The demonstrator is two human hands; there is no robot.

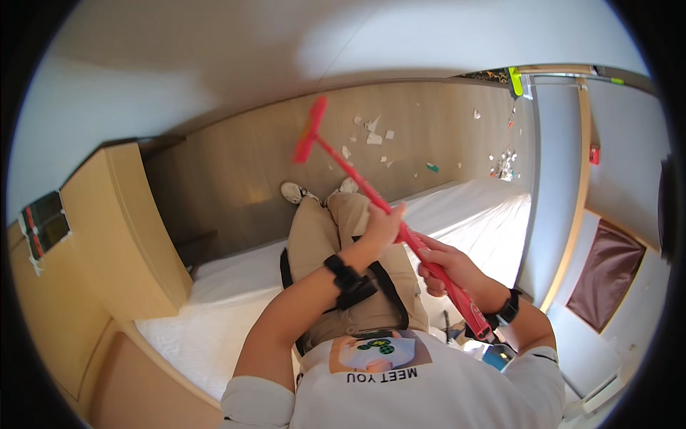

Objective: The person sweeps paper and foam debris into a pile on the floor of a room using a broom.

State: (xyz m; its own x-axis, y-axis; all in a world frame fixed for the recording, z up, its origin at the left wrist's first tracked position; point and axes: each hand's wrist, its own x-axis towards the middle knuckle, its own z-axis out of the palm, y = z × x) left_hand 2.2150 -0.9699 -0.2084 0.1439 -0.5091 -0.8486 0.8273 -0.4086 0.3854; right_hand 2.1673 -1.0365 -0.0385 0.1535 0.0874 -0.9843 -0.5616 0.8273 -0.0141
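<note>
In front of the torso: red T-headed tool [362, 182] in a two-handed grip

The left hand [382, 229] is closed around the middle of the handle; the right hand [459, 269] has its fingers wrapped around the thicker lower section. The handle slants forward and left to the crossbar head [311, 132], which appears over the floor [243, 154] (contact between the two cannot be determined). White scraps [374, 139] lie to the right of the head

The brown floor [243, 146] has a pale wall [236, 57] along its far edge. At the floor's left end stands a wooden cabinet [139, 222]. A white bed [229, 304] lies along its near edge, with strong light at right.
</note>
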